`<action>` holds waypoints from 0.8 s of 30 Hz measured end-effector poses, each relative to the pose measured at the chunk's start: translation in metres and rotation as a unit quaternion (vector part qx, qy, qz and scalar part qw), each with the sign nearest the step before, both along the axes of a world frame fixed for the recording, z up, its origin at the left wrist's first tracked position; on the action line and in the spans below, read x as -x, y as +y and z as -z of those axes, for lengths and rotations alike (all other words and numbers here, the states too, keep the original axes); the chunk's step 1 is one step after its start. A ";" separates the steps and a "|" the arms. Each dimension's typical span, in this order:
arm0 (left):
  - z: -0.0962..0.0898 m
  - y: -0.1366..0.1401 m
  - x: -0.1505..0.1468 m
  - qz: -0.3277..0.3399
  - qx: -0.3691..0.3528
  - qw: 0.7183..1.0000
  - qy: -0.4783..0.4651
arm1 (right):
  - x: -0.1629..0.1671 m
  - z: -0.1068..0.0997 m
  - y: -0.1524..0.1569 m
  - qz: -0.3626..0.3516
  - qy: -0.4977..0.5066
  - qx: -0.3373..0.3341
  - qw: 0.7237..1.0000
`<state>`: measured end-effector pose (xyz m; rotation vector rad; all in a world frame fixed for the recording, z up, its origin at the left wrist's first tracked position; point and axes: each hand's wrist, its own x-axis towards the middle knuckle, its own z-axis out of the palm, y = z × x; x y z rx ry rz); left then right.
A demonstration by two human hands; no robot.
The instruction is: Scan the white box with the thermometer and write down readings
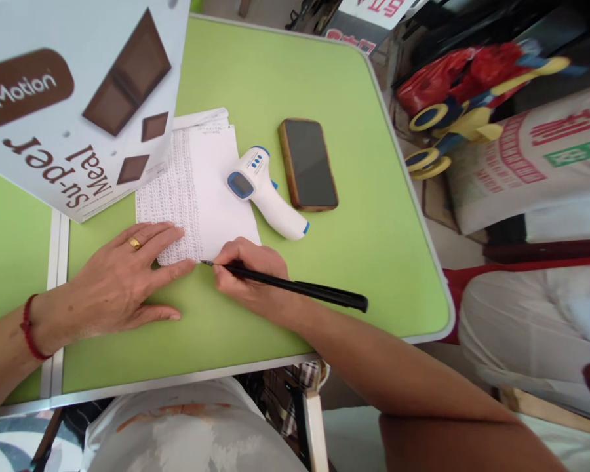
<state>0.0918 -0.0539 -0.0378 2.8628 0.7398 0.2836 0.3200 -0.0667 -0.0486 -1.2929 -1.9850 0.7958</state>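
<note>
A black pen (299, 286) is pinched in my right hand (250, 272), its tip touching the lower edge of a white paper sheet (219, 190). Dense rows of small handwriting cover the sheet's left side; its right side is mostly blank. Flat across the lower left corner of the paper lies my left hand (132, 278), fingers apart, a gold ring on one finger. A white and blue infrared thermometer (270, 196) rests partly on the sheet's right edge. Beside it, a phone (309, 164) in a brown case lies with its screen dark.
A large white box (44, 131) with chocolate pictures stands at the table's left. The green folding table (383, 262) has a metal edge and a seam at left. Beyond its right side are a printed sack (526, 157), a red bag (462, 75) and a seated person's pale clothing (531, 328).
</note>
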 end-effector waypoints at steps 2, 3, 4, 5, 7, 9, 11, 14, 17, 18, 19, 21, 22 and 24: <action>0.000 0.000 0.000 0.001 0.000 1.000 -0.002 | 0.000 0.001 0.000 -0.003 0.007 -0.005 1.000; 0.000 0.000 0.000 0.001 0.000 1.000 -0.003 | 0.000 0.001 0.000 -0.004 0.014 -0.004 1.000; 0.000 0.000 0.000 0.000 0.000 1.000 -0.003 | 0.001 0.002 -0.001 -0.001 0.023 -0.002 1.000; 0.000 0.000 0.001 0.000 -0.001 1.000 -0.004 | 0.001 0.002 -0.001 0.005 0.034 0.003 0.999; 0.000 0.000 0.001 -0.001 -0.002 1.000 -0.003 | 0.001 0.002 -0.002 0.026 0.052 0.015 0.998; 0.000 0.000 0.001 0.000 -0.001 1.000 -0.002 | 0.001 0.002 -0.002 0.038 0.060 0.024 0.997; 0.001 0.000 0.001 0.002 0.002 1.000 -0.002 | 0.001 0.002 -0.002 0.037 0.062 0.031 0.997; 0.001 0.000 0.001 0.001 0.003 1.000 -0.005 | 0.001 0.003 -0.002 0.037 0.065 0.032 0.997; 0.000 0.000 0.002 0.001 0.000 1.000 -0.002 | 0.001 0.003 -0.001 0.038 0.061 0.031 0.997; 0.000 -0.001 0.002 0.002 -0.001 1.000 -0.001 | 0.001 0.003 -0.001 0.037 0.060 0.031 0.997; 0.000 -0.001 0.002 0.003 -0.002 1.000 0.000 | 0.001 0.002 -0.001 0.037 0.059 0.031 0.997; -0.001 -0.001 0.002 0.004 -0.003 1.000 0.003 | 0.001 0.002 -0.001 0.036 0.056 0.036 0.997; -0.001 -0.001 0.001 0.004 -0.003 1.000 0.003 | 0.001 0.002 -0.001 0.035 0.055 0.040 0.997; -0.001 0.000 0.001 0.002 -0.004 1.000 0.004 | 0.001 0.001 -0.002 0.034 0.051 0.047 0.997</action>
